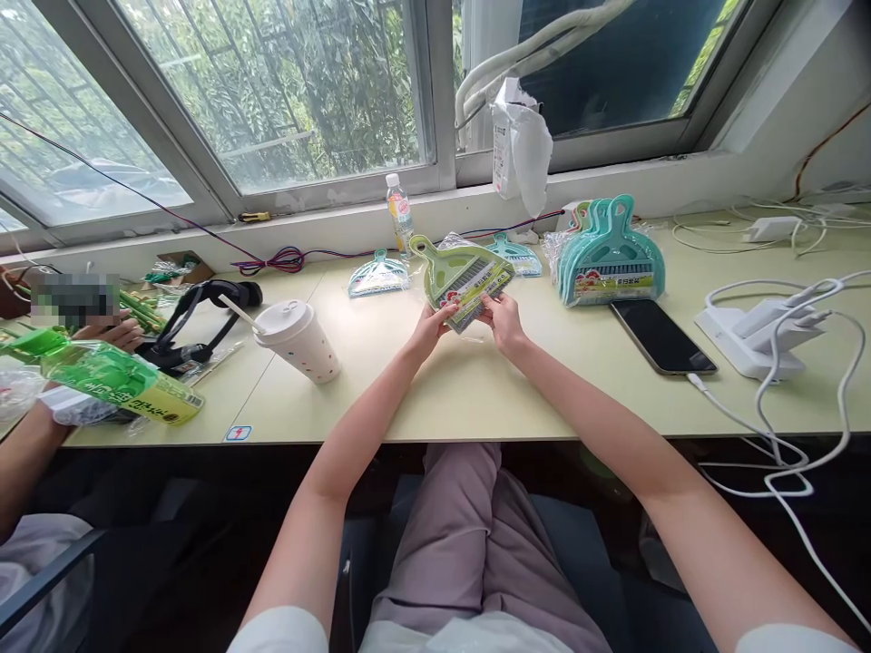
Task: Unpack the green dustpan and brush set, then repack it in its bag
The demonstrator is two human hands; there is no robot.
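A green dustpan-and-brush set (455, 270) in clear wrapping is held up over the table, tilted, its looped handle pointing to the upper left. My left hand (433, 330) grips its lower left edge with the fingers closed on it. On its lower right edge my right hand (502, 319) is closed too. Behind it, one wrapped blue set (379, 275) lies to the left and another blue set (521, 256) is partly hidden to the right. Further right, several wrapped teal sets (611, 254) stand stacked together.
A lidded paper cup (299, 340) with a straw stands left, near a green bottle (115, 376) and black headgear (197, 322). Another person's hand (112, 334) is at far left. A phone (663, 337) and a white power strip (752, 336) with cables lie right. A small bottle (399, 213) stands behind.
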